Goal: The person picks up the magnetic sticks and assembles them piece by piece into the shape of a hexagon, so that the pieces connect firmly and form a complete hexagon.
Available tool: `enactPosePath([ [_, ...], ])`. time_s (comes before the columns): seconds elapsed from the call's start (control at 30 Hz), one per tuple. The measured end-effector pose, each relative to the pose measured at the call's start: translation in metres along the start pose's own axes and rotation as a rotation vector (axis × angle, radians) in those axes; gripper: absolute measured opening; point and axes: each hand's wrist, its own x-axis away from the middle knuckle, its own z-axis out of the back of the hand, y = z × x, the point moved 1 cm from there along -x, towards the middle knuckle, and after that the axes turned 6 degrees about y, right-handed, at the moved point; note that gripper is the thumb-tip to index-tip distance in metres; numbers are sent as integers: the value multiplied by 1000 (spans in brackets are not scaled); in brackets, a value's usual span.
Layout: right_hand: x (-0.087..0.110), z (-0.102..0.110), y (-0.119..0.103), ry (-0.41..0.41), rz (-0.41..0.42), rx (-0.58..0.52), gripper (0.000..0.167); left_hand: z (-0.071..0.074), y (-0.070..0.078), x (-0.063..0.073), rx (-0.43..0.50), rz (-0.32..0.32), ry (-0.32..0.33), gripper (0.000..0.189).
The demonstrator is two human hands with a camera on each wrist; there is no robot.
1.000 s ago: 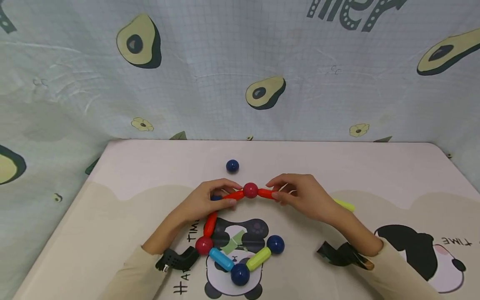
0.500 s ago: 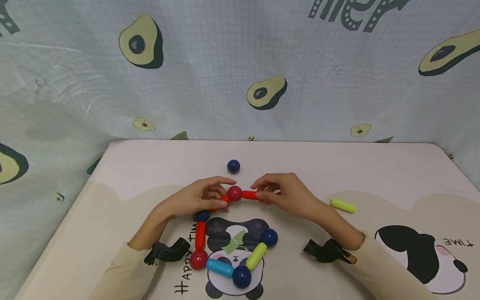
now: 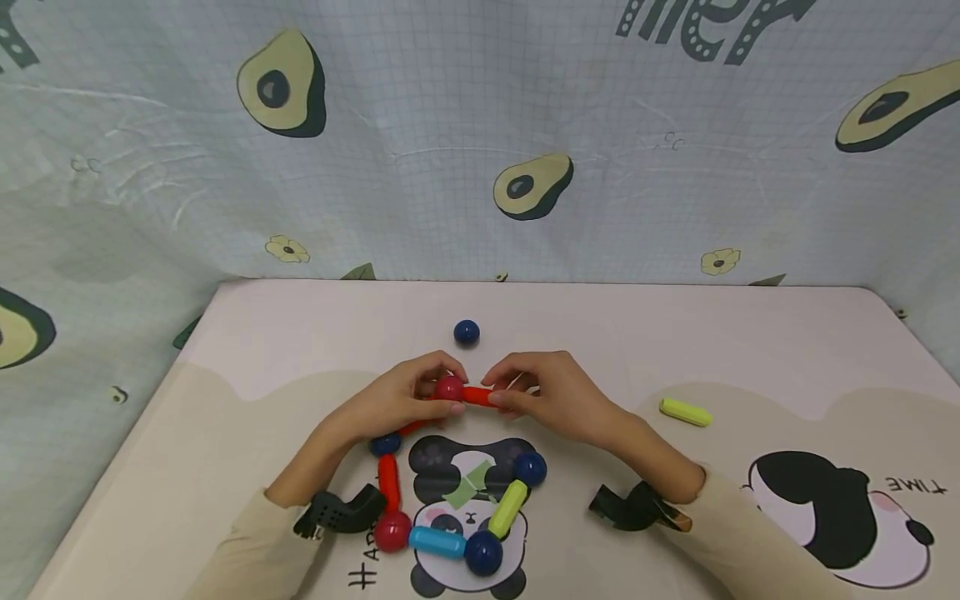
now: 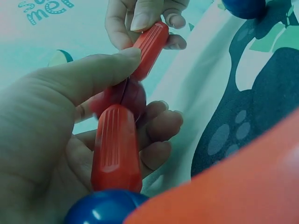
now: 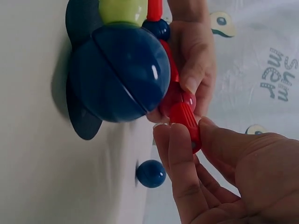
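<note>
In the head view, my left hand grips a red ball between thumb and fingers. My right hand pinches a red rod whose near end meets that ball. Another red rod, in the left wrist view, runs from the ball back to a blue ball. From there the chain bends round through a red rod, a red ball, a light blue rod, a blue ball and a yellow-green rod, ending at a blue ball.
A loose blue ball lies beyond the hands. To the right rests a loose yellow-green rod. The table has printed animal pictures and meets a hanging avocado-print cloth at its back edge.
Both hands and the held red ball and rod have moved left. The left hand has shifted its hold from the red rod to the red ball. The chain's left side has swung outward.
</note>
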Motion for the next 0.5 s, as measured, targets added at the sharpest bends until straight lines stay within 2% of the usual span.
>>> enactPosePath([
  [0.17, -2, -3, -2, 10, 9, 29, 18, 0, -1, 0, 26, -10, 2, 31],
  [0.37, -3, -2, -4, -10, -5, 37, 21, 1, -3, -1, -14, -29, 0, 27],
  [0.5, -10, 3, 1, -15, -12, 43, 23, 1, -4, -1, -37, -26, 22, 25],
])
